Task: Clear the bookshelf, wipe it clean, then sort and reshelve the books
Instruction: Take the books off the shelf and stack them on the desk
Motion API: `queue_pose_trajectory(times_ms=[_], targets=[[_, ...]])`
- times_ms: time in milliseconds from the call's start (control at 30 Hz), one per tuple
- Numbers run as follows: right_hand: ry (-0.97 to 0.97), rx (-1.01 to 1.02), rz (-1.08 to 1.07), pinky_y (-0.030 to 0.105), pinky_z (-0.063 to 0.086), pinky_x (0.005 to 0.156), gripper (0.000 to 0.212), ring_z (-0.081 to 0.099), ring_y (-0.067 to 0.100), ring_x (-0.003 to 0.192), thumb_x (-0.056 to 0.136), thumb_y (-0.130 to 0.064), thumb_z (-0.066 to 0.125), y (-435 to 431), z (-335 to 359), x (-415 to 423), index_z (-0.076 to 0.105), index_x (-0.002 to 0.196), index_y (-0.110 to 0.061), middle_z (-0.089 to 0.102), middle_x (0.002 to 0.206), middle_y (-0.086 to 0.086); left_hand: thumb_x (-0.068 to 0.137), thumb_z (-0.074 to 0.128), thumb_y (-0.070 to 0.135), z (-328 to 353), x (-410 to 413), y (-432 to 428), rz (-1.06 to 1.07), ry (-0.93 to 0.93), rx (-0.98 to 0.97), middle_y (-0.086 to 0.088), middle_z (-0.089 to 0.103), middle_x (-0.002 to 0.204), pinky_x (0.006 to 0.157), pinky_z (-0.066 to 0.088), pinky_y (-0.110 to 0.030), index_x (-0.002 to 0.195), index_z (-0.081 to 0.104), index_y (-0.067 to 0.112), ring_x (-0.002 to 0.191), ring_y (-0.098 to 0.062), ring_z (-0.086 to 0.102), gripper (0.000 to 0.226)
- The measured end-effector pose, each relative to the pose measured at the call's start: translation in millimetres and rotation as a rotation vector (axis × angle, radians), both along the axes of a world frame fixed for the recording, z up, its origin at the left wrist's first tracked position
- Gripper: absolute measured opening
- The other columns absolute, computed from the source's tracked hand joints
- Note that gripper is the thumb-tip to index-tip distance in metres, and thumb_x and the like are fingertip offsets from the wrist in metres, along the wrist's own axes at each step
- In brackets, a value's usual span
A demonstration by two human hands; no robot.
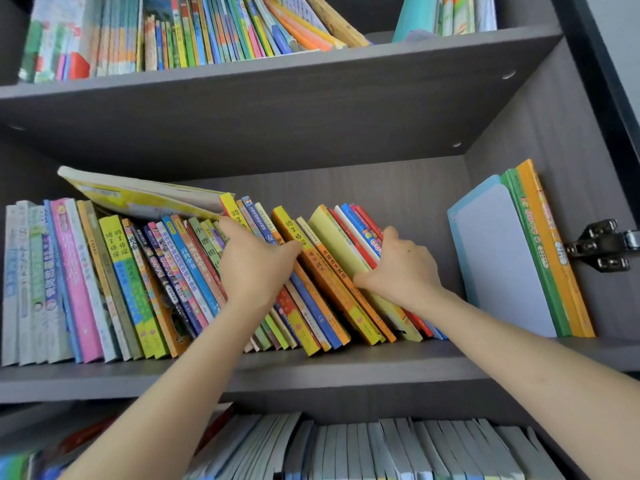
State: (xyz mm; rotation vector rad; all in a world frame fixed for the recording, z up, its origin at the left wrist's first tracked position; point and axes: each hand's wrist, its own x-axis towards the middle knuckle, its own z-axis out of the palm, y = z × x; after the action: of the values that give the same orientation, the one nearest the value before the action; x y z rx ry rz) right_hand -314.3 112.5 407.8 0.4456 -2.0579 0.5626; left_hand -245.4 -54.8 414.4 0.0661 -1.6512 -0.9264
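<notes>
The grey middle shelf (311,372) holds a long row of thin colourful books (138,282) leaning to the left. My left hand (254,268) lies on the spines near the middle of the row, its fingers spread between books. My right hand (401,268) clasps the right end of a leaning bunch of orange, yellow and red books (332,268). The two hands bracket that bunch from both sides. A yellow book (138,195) lies flat on top of the row at the left. A small group of books (519,258) stands against the right wall.
The shelf above (277,84) carries more leaning books. The shelf below (381,448) is packed with pale-edged books. A gap of bare shelf lies between my right hand and the right-hand group. A metal door hinge (604,245) sticks out of the right wall.
</notes>
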Motion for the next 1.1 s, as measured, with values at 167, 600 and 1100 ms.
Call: queue_pose_trajectory(times_ms=[167,600,1100], targets=[[0.12,-0.122,-0.013,0.026,0.042,0.064,0.058,0.054,0.015,0.075,0.075,-0.051,0.071,4.2,-5.5,16.6,0.034,0.104,-0.017,0.055,0.095,-0.003,0.078,0.073,0.033,3.3,16.8,-1.4,0.011,-0.106,0.07,0.003,0.049,0.077,0.075,0.057,-0.042,0.127,0.028,0.009,0.069,-0.018,0.057,0.071],[0.449,-0.524,0.346,-0.001,0.031,0.058,0.063,0.048,0.004,0.071,0.075,-0.047,0.075,15.0,-40.2,112.3,0.046,0.113,-0.007,0.053,0.093,-0.008,0.084,0.067,0.028,-14.2,151.1,-8.1,0.125,0.165,0.055,0.013,0.049,0.078,0.049,0.039,-0.009,0.119,0.039,0.008,0.065,0.008,0.053,0.049],[0.338,-0.489,0.996,-0.006,0.031,0.057,0.049,0.047,-0.024,0.064,0.063,-0.054,0.065,-119.7,-180.6,368.7,0.044,0.095,-0.023,0.038,0.065,-0.032,0.077,0.072,0.034,-127.5,476.3,-76.9,0.499,-0.195,-0.002,0.012,0.059,0.084,0.053,0.042,-0.019,0.112,0.038,0.03,0.069,-0.004,0.061,0.049]])
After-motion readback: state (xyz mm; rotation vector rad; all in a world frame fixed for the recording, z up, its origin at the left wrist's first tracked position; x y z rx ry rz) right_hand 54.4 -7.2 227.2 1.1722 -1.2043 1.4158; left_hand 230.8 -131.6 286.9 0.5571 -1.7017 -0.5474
